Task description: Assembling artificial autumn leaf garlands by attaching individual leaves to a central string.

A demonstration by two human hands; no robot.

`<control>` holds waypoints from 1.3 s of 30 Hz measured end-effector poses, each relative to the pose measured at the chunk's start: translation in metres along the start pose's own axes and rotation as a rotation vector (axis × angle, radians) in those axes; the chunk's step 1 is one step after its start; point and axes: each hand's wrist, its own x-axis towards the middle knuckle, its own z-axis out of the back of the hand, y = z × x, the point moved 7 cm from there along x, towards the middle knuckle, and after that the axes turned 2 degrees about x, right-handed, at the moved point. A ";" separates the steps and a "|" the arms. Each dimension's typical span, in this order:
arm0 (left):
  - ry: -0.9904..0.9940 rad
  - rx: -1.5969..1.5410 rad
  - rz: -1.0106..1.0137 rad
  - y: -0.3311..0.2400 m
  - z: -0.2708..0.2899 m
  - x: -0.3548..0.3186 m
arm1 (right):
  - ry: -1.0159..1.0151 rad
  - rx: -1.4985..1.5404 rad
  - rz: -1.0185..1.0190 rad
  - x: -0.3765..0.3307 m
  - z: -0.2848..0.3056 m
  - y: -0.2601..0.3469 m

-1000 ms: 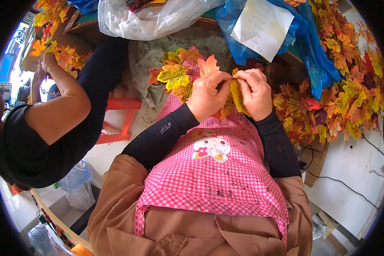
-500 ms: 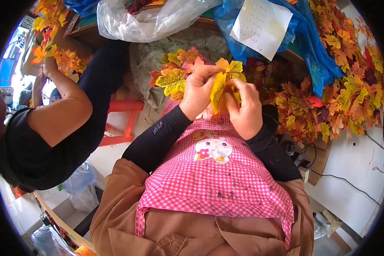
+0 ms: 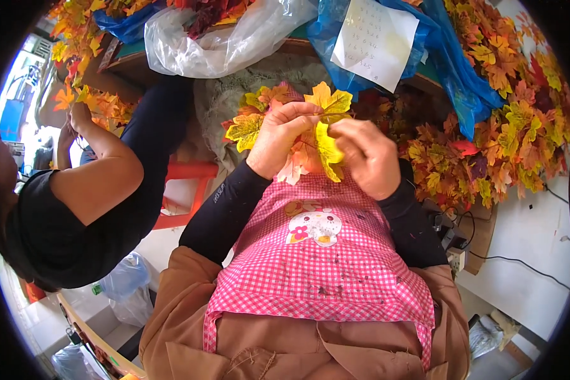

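Note:
Above my lap, my left hand pinches the thin stem of an artificial maple leaf garland between thumb and forefinger. A yellow-orange leaf spreads above the fingertips, and a bright yellow leaf hangs below them. My right hand is close beside these leaves, its fingers curled in and slightly blurred. What its fingertips hold is hidden. Pale pink-orange leaves droop between the hands. More of the bunch, with a yellow-green leaf, shows behind my left hand.
A co-worker sits at left, handling orange leaves, near a red stool. Ahead, a clear plastic bag, a blue bag and a handwritten paper sheet lie over the table edge. Leaf garlands pile at right, above a black cable.
My right hand has shifted slightly right, its fingers now more curled. The yellow leaf between my hands has turned and hangs lower, and the upper leaf is spread more fully into view.

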 end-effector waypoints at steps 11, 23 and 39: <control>0.186 0.724 -0.189 -0.031 -0.009 -0.009 | 0.119 0.201 -0.278 0.012 0.008 -0.050; 0.074 1.337 -0.741 -0.041 -0.073 -0.031 | 0.211 0.459 -0.629 -0.005 -0.007 -0.078; -0.064 1.116 -0.746 -0.020 -0.044 -0.023 | 0.263 0.768 -0.667 -0.009 -0.024 -0.095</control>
